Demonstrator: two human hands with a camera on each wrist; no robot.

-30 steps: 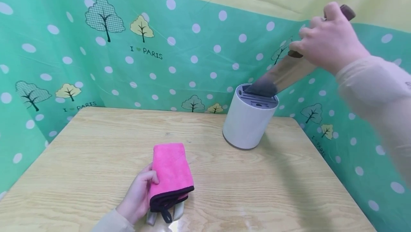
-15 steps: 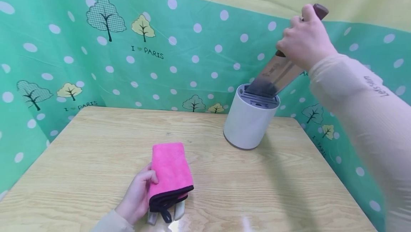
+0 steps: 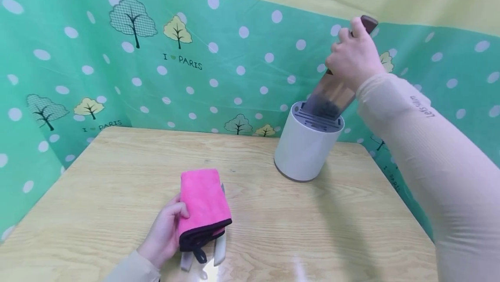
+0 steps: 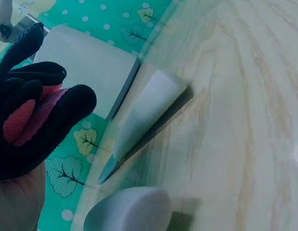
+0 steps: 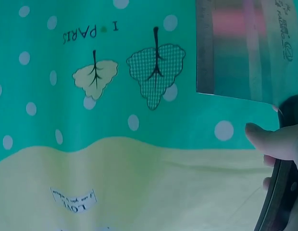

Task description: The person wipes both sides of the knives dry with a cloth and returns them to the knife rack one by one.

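My right hand (image 3: 353, 56) grips the dark handle (image 5: 283, 197) of a cleaver (image 3: 325, 93), its broad blade slanting down to the left. The blade's lower end meets the dark slotted top of a white knife block (image 3: 302, 152); I cannot tell how far it is in a slot. Near the front of the table, my left hand (image 3: 162, 232) holds a folded pink cloth (image 3: 204, 197) with black edging, thumb on top. Two pale-handled things lie partly hidden beneath the cloth. In the left wrist view, one pale handle (image 4: 149, 113) ends in a thin blade-like part.
The wooden table (image 3: 129, 178) carries the block near its back right edge. Behind and beside it hangs a green and yellow curtain (image 3: 218, 56) with dots and trees, close to the block.
My right hand has moved left and slightly down with the cleaver, which now stands steeper at the block. The left hand and cloth have shifted only slightly in view.
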